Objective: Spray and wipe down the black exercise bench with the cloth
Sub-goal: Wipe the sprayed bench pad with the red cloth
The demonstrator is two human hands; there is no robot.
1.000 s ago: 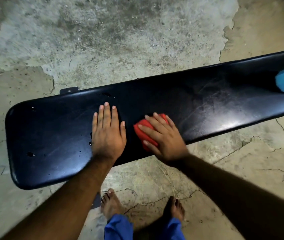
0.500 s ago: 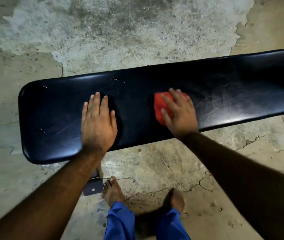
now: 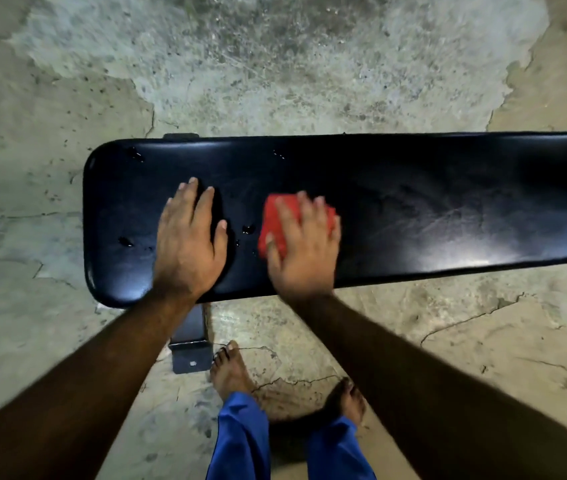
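Note:
The black exercise bench [image 3: 413,188] runs across the middle of the view, its padded top shiny and streaked, with a few water drops near its left end. My right hand [image 3: 304,247] presses a folded red cloth [image 3: 275,223] flat on the pad, left of centre. My left hand [image 3: 190,242] lies flat on the pad beside it, fingers spread, holding nothing. A few drops sit between the two hands. No spray bottle is in view.
The bench's metal foot [image 3: 190,348] sticks out on the floor below its left end, close to my bare left foot [image 3: 231,370]. My right foot [image 3: 346,398] stands beside it. The concrete floor [image 3: 275,64] is cracked and patchy.
My right hand has slid the red cloth leftward along the pad, closer to my left hand. The view has swung so the bench now lies level, and the blue object at the right edge is gone.

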